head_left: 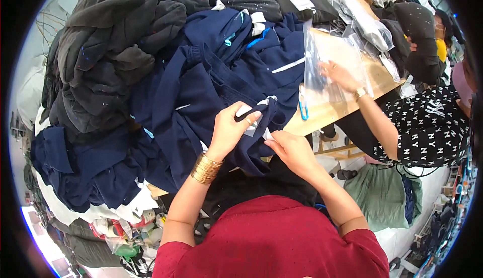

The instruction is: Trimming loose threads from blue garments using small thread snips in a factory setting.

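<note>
1. Navy garment [221, 91], a soft matte knit, lies crumpled over the near edge of the wooden worktop [342, 108], with one folded edge lifted into the hands.
2. Left hand [229, 129] is clenched on that lifted edge, fingers curled over the fabric and thumb pressing a small white tag [250, 127] against it. A stack of thin gold bangles [205, 168] rings the wrist.
3. Right hand [292, 149] is pinched on the lower corner of the same tag and cloth, fingertips just beside those of the left hand.
4. Behind the navy garment, more navy pieces with pale blue and white trims bunch in loose folds.
5. A heap of charcoal fleece garments [126, 31], thicker and flecked with lint, rises to the left and rear.
6. A clear plastic bag [332, 66], glossy and wrinkled, lies flat on the bare wood to the right; another person's hand [339, 74] rests on it, a gold watch on the wrist.
7. A blue oblong clip [303, 108] lies on the worktop just beside the bag's near corner.
8. A folded black garment in a clear sleeve [302, 1] with a white label sits at the far end.
9. The person's red top [271, 242] fills the lower edge.
</note>
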A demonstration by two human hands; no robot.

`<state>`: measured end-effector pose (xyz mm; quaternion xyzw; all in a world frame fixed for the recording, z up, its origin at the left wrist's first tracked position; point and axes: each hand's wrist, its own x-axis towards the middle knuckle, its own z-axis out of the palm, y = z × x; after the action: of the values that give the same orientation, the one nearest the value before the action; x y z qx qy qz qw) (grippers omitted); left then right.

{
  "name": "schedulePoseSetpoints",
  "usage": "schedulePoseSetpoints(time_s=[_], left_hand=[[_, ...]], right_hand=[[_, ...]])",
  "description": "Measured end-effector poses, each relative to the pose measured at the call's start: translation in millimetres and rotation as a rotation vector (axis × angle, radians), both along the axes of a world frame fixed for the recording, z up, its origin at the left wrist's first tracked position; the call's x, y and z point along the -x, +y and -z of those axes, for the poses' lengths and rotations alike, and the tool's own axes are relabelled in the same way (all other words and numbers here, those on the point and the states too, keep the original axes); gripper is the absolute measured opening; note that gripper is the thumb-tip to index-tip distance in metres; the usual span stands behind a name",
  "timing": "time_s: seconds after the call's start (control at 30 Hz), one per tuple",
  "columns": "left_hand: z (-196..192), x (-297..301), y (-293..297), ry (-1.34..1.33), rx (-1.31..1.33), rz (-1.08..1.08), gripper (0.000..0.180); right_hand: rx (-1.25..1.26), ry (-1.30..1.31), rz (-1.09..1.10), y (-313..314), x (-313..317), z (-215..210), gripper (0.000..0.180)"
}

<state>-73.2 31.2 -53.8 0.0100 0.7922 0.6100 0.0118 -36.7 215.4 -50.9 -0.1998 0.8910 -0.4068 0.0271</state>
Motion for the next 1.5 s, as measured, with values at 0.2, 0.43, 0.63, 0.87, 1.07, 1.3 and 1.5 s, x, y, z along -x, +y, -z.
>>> schedulePoseSetpoints(time_s=[0.2, 0.43, 0.63, 0.87, 1.07, 1.3, 1.5], left_hand=[[-6.1, -4.2, -3.1, -0.097, -0.134, 0.207, 0.021], [-14.6, -9.5, 5.5, 0.106, 0.147, 0.142, 0.018], [-30.9, -14.4, -1.8, 0.236, 0.239, 0.442, 0.017], [-26.7, -2.8, -12.1, 0.030, 0.162, 0.436, 0.015], [-49.8, 19.2, -29.1, -0.140, 0.137, 0.746, 0.019], [-65.8, 20.8, -22.1, 0.095, 0.440, 0.778, 0.019], [-87.2, 26.3, -12.2, -0.205, 0.368, 0.556, 0.023]], right_hand=[[-0.099, 0.052, 0.032, 7.8, 0.7, -33.2, 0.023], [-0.219, 0.216, -0.371, 1.0, -9.6, -39.7, 0.018], [0.020, 0.310, -0.255, 5.8, 32.7, -38.5, 0.012], [0.328, -0.178, -0.039, -11.0, 24.5, -22.6, 0.016], [0.298, -0.062, 0.036, -15.4, 18.9, -25.9, 0.014], [0.249, 0.027, 0.058, -15.0, 15.7, -18.6, 0.013], [0.250, 0.139, 0.069, -14.8, 11.2, -10.1, 0.010]])
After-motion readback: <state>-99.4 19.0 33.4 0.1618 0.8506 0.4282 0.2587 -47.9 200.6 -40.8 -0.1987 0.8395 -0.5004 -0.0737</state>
